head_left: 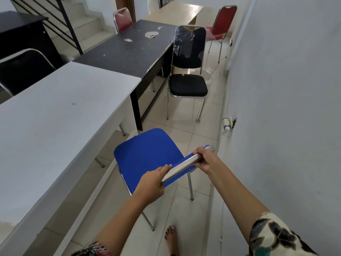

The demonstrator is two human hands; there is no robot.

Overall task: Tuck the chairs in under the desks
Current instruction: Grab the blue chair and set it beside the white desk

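Note:
A blue chair [145,156] with chrome legs stands in front of me, its seat facing the white desk [55,115] on the left and apart from it. My left hand [153,183] and my right hand [206,159] both grip the chrome top rail of its backrest. Further on, a black chair [188,85] stands out in the aisle beside the black desk [129,50]. A red chair [223,21] stands by the beige desk [177,13] at the back.
The white wall [286,89] closes the aisle on the right, with a plug and cable [227,124] low on it. Another red chair [122,19] and a black chair [24,69] stand on the desks' far side. Stairs [81,23] rise at the back left. My bare foot [171,237] is on the tiles.

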